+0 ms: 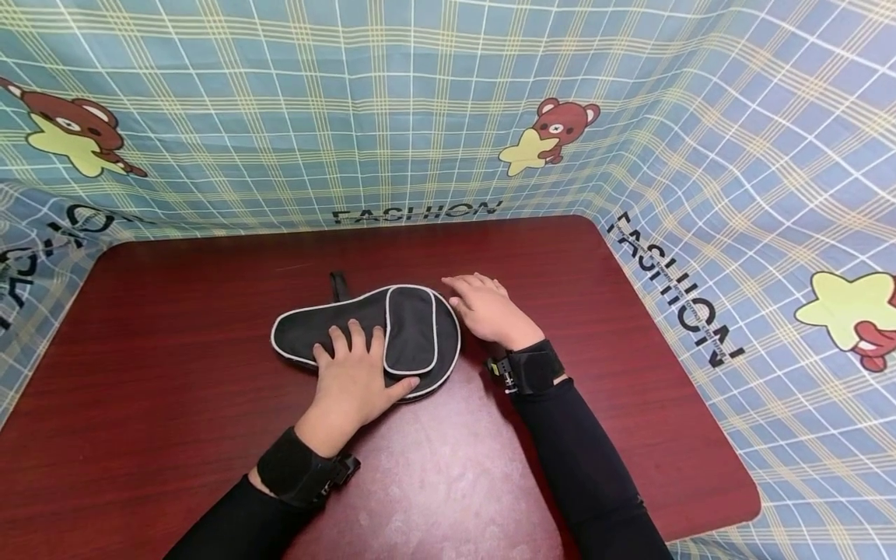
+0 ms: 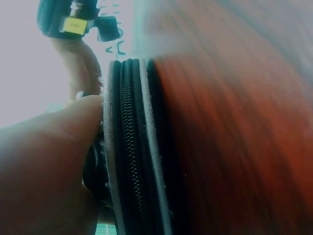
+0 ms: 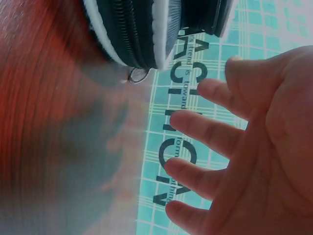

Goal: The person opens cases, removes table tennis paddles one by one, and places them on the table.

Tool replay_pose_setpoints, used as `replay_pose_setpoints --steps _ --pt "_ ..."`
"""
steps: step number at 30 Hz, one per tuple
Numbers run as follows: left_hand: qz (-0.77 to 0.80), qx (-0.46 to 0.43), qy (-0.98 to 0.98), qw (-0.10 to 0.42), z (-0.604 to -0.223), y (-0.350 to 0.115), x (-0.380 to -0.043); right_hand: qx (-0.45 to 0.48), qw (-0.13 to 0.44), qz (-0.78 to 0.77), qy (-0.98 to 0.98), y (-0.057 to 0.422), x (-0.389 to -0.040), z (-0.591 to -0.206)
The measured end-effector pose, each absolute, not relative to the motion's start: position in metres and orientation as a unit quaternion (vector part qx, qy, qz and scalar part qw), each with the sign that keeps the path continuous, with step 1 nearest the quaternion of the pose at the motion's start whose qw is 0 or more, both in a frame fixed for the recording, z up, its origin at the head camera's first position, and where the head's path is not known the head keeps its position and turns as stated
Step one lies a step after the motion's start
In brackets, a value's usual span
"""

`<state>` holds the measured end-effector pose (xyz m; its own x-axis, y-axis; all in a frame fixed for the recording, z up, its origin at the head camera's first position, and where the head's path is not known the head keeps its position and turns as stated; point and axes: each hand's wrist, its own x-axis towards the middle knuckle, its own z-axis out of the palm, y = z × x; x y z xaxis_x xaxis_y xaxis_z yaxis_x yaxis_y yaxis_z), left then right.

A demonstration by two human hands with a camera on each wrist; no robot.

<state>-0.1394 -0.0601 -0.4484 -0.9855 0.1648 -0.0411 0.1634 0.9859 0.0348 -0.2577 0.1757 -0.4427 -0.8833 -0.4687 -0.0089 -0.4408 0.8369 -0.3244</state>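
A black table tennis bat case (image 1: 334, 315) with white piping lies flat on the table, its narrow end to the left and its round end to the right. Spread fingers of my left hand (image 1: 351, 381) rest on its middle, with the thumb by the lower edge of the front pocket (image 1: 411, 330). A closed zipper (image 2: 129, 132) runs along the side of the case in the left wrist view. Just off the round end, my right hand (image 1: 486, 309) holds its fingers extended with nothing in them. In the right wrist view a metal zipper pull (image 3: 139, 75) hangs at the case's edge.
The dark red table (image 1: 175, 435) has rounded corners. Plaid cloth (image 1: 420, 101) with bears, stars and lettering hangs behind it and along both sides. A short black strap (image 1: 339, 286) sticks out from the case's far edge. Each wrist wears a black band with a camera.
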Motion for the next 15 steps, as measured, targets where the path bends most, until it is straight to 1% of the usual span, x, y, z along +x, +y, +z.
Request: replay_pose_setpoints --steps 15 --pt "0.004 0.082 0.996 0.021 -0.447 -0.054 -0.127 -0.272 0.056 -0.124 0.953 0.175 -0.262 -0.45"
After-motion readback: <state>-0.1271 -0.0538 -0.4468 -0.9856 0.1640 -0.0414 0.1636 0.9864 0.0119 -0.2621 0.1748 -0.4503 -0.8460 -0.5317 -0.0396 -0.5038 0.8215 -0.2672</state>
